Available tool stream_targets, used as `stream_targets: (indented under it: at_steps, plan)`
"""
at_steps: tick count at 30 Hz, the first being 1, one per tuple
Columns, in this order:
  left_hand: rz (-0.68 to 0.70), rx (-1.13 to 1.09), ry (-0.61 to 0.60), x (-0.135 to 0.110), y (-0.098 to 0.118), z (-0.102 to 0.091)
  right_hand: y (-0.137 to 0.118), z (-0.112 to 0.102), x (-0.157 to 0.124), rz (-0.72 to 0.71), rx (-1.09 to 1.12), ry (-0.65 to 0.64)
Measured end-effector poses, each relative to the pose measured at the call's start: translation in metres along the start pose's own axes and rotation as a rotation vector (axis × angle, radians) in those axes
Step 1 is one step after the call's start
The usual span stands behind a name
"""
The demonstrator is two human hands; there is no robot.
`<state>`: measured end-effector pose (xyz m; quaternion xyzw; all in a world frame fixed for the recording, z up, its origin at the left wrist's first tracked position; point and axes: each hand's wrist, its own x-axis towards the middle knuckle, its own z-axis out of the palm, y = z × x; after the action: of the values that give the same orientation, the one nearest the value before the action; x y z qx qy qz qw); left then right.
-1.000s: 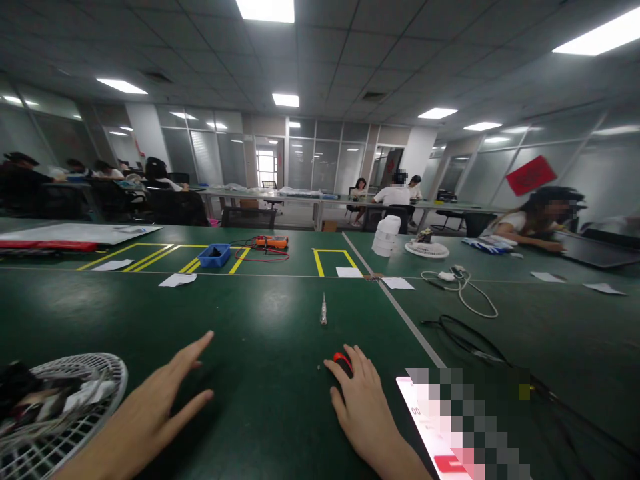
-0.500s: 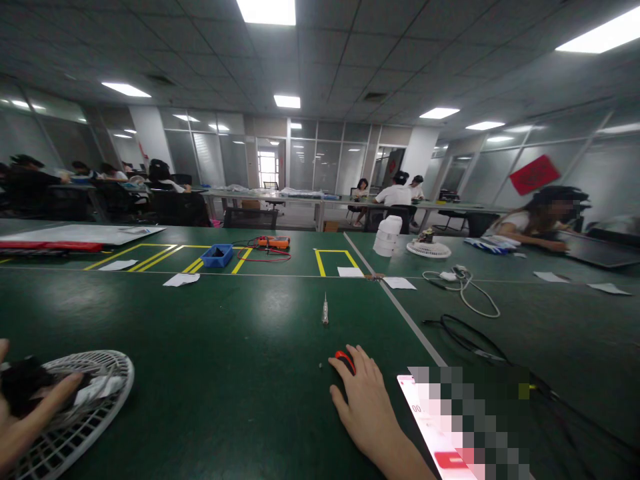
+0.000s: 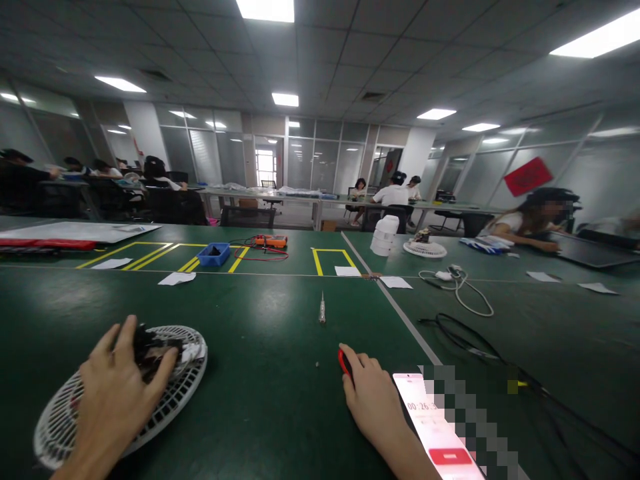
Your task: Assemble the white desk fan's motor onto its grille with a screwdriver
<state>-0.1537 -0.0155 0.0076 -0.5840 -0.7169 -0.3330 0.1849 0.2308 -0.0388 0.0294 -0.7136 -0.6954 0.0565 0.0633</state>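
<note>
My left hand [image 3: 117, 393] is closed around the dark motor part [image 3: 153, 353] of a fan assembly, thumb on one side and fingers on the other. Beneath that motor lies a round white fan grille [image 3: 175, 400], slightly tilted at the lower left. My right hand [image 3: 370, 393] rests on the green table with its fingers curled round a red-and-black handled tool [image 3: 344, 362]; the rest of the tool is hidden under the palm. A small clear-handled screwdriver [image 3: 323, 311] lies ahead of that hand. Beside the right forearm is a lit phone [image 3: 425, 413], partly pixelated.
Farther back stand a blue bin [image 3: 214, 255], an orange multimeter [image 3: 271, 241] with leads, a white cylindrical part [image 3: 385, 235] and another fan grille [image 3: 425, 249]. Cables [image 3: 465, 287] lie at right. A person [image 3: 535, 223] leans on the table at far right; others sit behind.
My left hand has brought the fan assembly rightward from the left edge into fuller view. The fingers of my right hand have drawn in from a flatter spread and closed over the red-and-black tool.
</note>
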Motion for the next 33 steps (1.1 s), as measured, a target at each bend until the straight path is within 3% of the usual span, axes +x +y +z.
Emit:
stream_targets:
  at_steps: [5,11,16,27,33]
  plan:
    - [0.116,-0.198,0.012,-0.011,0.067,0.016,0.0,0.0,0.0,0.014,0.031,0.035]
    - [0.29,-0.337,0.034,-0.024,0.117,0.042,-0.003,0.002,-0.001,-0.022,0.068,0.062]
    - [0.346,-0.428,0.019,-0.031,0.152,0.05,-0.007,0.007,-0.002,-0.084,0.094,0.095]
    - [0.32,-0.585,0.003,-0.036,0.173,0.06,-0.011,0.023,0.002,-0.119,0.104,0.117]
    - [0.347,-0.637,0.003,-0.039,0.171,0.051,-0.011,0.024,0.004,-0.136,0.106,0.142]
